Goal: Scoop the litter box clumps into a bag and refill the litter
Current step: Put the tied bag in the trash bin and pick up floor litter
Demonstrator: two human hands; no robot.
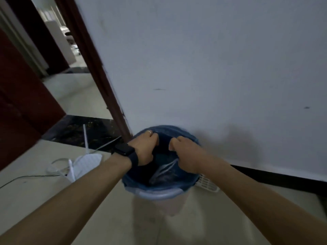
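So the blue bag (160, 187) is lining a whitish bin (159, 200) on the floor right by the wall (212, 59), and down inside there's some crumpled clear plastic (164, 171), can't really tell what else. Both arms reach out over the bin, left hand (145, 147) (black watch (124, 149) on the wrist, ring on a finger) and right hand (184, 152) both curled shut, pinching the bag's far edge. A white slotted thing (208, 184) pokes out behind the bin's right side, and a white router (83, 163) sits on the floor to the left.
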